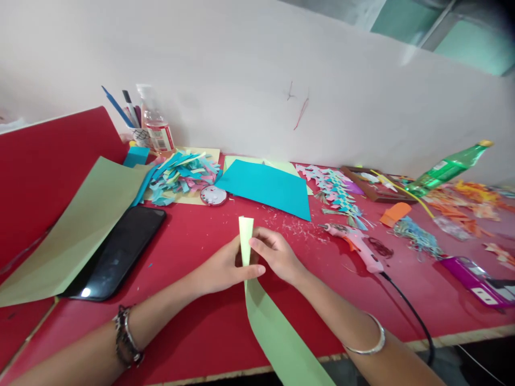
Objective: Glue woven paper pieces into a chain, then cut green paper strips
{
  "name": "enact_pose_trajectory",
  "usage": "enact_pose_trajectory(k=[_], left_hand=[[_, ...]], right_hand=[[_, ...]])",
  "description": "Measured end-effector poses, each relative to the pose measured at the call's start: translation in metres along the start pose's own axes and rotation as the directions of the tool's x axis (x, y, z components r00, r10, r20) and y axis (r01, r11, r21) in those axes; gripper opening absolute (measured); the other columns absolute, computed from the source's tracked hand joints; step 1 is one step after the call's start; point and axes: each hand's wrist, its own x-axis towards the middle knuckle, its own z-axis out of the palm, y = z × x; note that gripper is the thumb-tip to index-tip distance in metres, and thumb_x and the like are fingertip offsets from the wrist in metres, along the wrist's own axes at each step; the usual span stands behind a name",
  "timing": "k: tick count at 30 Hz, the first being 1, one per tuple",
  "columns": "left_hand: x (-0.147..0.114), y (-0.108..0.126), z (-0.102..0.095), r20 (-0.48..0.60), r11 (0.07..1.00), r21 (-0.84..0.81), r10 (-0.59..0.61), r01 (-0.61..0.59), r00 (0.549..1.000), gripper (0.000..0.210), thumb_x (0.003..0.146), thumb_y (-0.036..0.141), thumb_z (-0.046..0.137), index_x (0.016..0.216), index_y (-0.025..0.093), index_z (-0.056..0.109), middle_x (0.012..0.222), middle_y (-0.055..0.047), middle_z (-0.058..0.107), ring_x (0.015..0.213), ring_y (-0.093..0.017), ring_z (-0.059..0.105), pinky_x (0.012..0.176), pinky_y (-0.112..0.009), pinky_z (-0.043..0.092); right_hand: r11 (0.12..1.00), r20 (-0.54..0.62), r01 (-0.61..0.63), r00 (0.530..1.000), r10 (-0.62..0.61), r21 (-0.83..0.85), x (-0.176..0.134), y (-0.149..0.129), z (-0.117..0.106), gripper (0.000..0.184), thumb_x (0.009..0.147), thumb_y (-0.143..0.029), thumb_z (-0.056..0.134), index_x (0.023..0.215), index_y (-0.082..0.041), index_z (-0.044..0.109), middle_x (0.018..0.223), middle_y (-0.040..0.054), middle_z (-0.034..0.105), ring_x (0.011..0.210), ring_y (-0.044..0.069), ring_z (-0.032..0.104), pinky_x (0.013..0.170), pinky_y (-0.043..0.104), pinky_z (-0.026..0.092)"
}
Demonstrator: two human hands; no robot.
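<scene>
A long strip of pale green paper (277, 327) is held upright at its folded top end, and its lower part bends down over the front edge of the table. My left hand (227, 265) grips it from the left, with the thumb lying across the front. From the right, my right hand (276, 253) pinches the folded part, its thumb on the paper's edge. Behind my hands lies a sheet of bright blue paper (267, 185). A pink glue gun (356, 244) rests on the table to the right of my right hand.
A black phone (120, 249) lies at the left, partly beneath a green sheet (76, 236). Cut paper strips (183, 174) are heaped at the back, near a clear bottle (156, 123). At the right are a leaning green bottle (448, 169), a purple box (475, 279) and a black cord (410, 308).
</scene>
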Motion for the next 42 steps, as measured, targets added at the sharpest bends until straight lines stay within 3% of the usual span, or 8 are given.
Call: enact_pose_trajectory(k=[6, 15, 23, 28, 32, 35, 39, 42], left_hand=[[-0.004, 0.005, 0.002, 0.036, 0.996, 0.046, 0.08, -0.081, 0.996, 0.043, 0.075, 0.033, 0.058, 0.112, 0.016, 0.043, 0.108, -0.008, 0.055, 0.097, -0.022, 0.052, 0.076, -0.033, 0.044], [-0.009, 0.005, 0.003, -0.033, 0.997, 0.079, 0.018, -0.016, 0.999, 0.029, 0.078, 0.04, 0.051, 0.095, 0.016, 0.054, 0.09, -0.004, 0.06, 0.086, -0.021, 0.055, 0.073, -0.032, 0.045], [-0.002, 0.009, -0.005, -0.325, 0.871, -0.474, -0.314, 0.134, 0.892, 0.018, 0.074, 0.024, 0.047, 0.08, 0.014, 0.061, 0.074, -0.003, 0.065, 0.081, -0.021, 0.06, 0.075, -0.033, 0.046], [0.0, 0.005, -0.018, -0.259, 0.828, -0.557, -0.253, 0.07, 0.932, 0.022, 0.075, 0.027, 0.048, 0.089, 0.015, 0.06, 0.091, -0.006, 0.065, 0.087, -0.02, 0.059, 0.077, -0.033, 0.045], [-0.003, 0.008, -0.015, -0.231, 0.85, -0.525, -0.197, 0.048, 0.953, 0.043, 0.079, 0.047, 0.039, 0.102, 0.015, 0.057, 0.104, -0.01, 0.061, 0.095, -0.025, 0.056, 0.075, -0.037, 0.047], [-0.006, 0.012, -0.007, -0.29, 0.929, -0.369, -0.147, 0.031, 0.946, 0.045, 0.076, 0.047, 0.049, 0.109, 0.017, 0.051, 0.096, -0.007, 0.063, 0.088, -0.024, 0.059, 0.073, -0.038, 0.047], [-0.006, 0.012, 0.0, -0.263, 0.959, -0.265, -0.167, 0.096, 0.95, 0.025, 0.073, 0.037, 0.057, 0.083, 0.015, 0.057, 0.064, 0.0, 0.062, 0.063, -0.017, 0.06, 0.064, -0.029, 0.047], [-0.006, 0.01, -0.002, -0.347, 0.924, -0.357, -0.269, 0.138, 0.899, 0.024, 0.076, 0.038, 0.053, 0.071, 0.015, 0.058, 0.059, 0.001, 0.063, 0.055, -0.014, 0.058, 0.055, -0.024, 0.044]], right_hand=[[0.998, 0.036, 0.059, 0.998, -0.058, -0.005, -0.003, 0.003, 0.0, 0.024, 0.073, -0.04, 0.058, 0.07, -0.018, 0.052, 0.064, -0.0031, 0.048, 0.057, 0.009, 0.047, 0.054, 0.022, 0.039], [0.985, -0.02, 0.069, 0.997, -0.073, -0.155, -0.008, -0.002, -0.001, 0.017, 0.079, -0.031, 0.047, 0.068, -0.018, 0.05, 0.064, -0.002, 0.048, 0.058, 0.009, 0.045, 0.053, 0.022, 0.037], [1.0, -0.104, -0.014, 0.994, 0.013, -0.005, -0.006, 0.002, -0.007, 0.019, 0.075, -0.029, 0.046, 0.06, -0.018, 0.047, 0.052, -0.0047, 0.043, 0.047, 0.007, 0.039, 0.044, 0.021, 0.031], [0.999, -0.032, -0.032, 0.999, 0.032, 0.016, -0.007, 0.001, -0.003, 0.016, 0.076, -0.026, 0.046, 0.063, -0.017, 0.052, 0.051, -0.005, 0.047, 0.043, 0.006, 0.043, 0.043, 0.02, 0.035], [0.997, 0.027, -0.07, 0.997, 0.069, 0.022, -0.009, -0.003, 0.002, 0.017, 0.077, -0.028, 0.047, 0.066, -0.016, 0.054, 0.052, -0.0041, 0.051, 0.04, 0.007, 0.047, 0.041, 0.02, 0.038], [0.995, 0.023, -0.076, 0.997, 0.075, 0.058, -0.01, -0.003, 0.003, 0.02, 0.079, -0.031, 0.048, 0.067, -0.016, 0.053, 0.053, -0.0042, 0.052, 0.04, 0.007, 0.05, 0.041, 0.02, 0.04], [0.994, 0.081, -0.082, 0.994, 0.077, 0.069, -0.008, -0.001, 0.004, 0.018, 0.079, -0.032, 0.05, 0.07, -0.016, 0.053, 0.059, -0.0034, 0.055, 0.046, 0.007, 0.054, 0.047, 0.02, 0.044], [0.993, 0.097, -0.098, 0.991, 0.091, 0.064, -0.007, -0.001, 0.004, 0.02, 0.08, -0.031, 0.049, 0.068, -0.016, 0.054, 0.06, -0.0028, 0.055, 0.048, 0.007, 0.055, 0.049, 0.021, 0.045]])
